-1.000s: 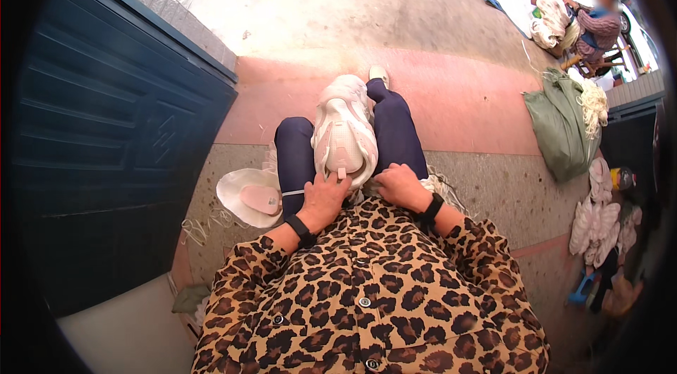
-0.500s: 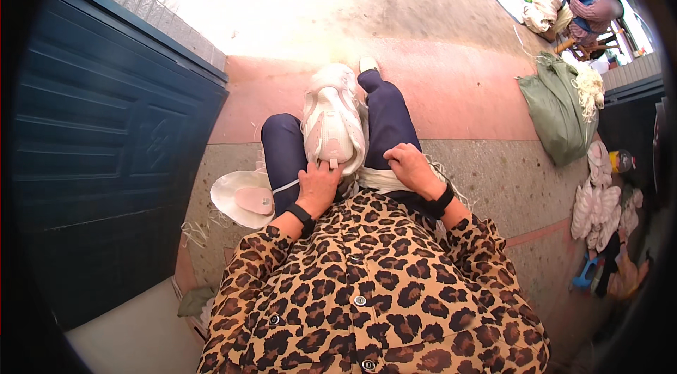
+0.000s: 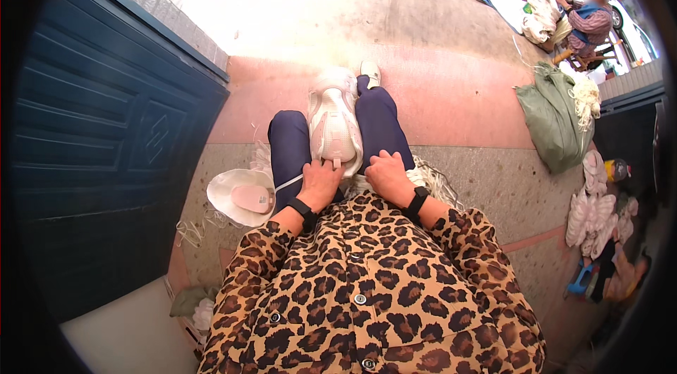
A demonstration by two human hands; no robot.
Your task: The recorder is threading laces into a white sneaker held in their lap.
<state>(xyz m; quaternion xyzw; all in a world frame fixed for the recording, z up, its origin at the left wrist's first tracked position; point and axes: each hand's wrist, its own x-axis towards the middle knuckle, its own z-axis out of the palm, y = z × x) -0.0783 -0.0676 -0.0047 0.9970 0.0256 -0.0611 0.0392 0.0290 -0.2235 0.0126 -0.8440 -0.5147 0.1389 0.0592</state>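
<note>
A white and pale pink shoe upper [image 3: 335, 124] lies lengthwise between my knees, its tabbed end toward me. My left hand [image 3: 322, 185] has its fingers bent and closed on the near edge of this upper, beside the small tab. Close to the upper's right side, over my right thigh, my right hand [image 3: 389, 176] is closed with its knuckles up. What it holds, if anything, is hidden. A bundle of off-white cord [image 3: 438, 185] sits by my right thigh. Beside my left knee is a white rounded piece [image 3: 220, 194] bearing a pink oval pad [image 3: 250, 198].
A dark blue panelled door [image 3: 106, 141] stands at left. To the right are a green sack [image 3: 553, 124], a pile of pinkish-white uppers [image 3: 592, 215] and a blue-handled object [image 3: 580, 279]. Another person [image 3: 591, 20] sits at the far right with white material.
My right hand has moved left and slightly down, nearer the upper. My left hand keeps its place at the upper's edge. My right knee has shifted slightly inward.
</note>
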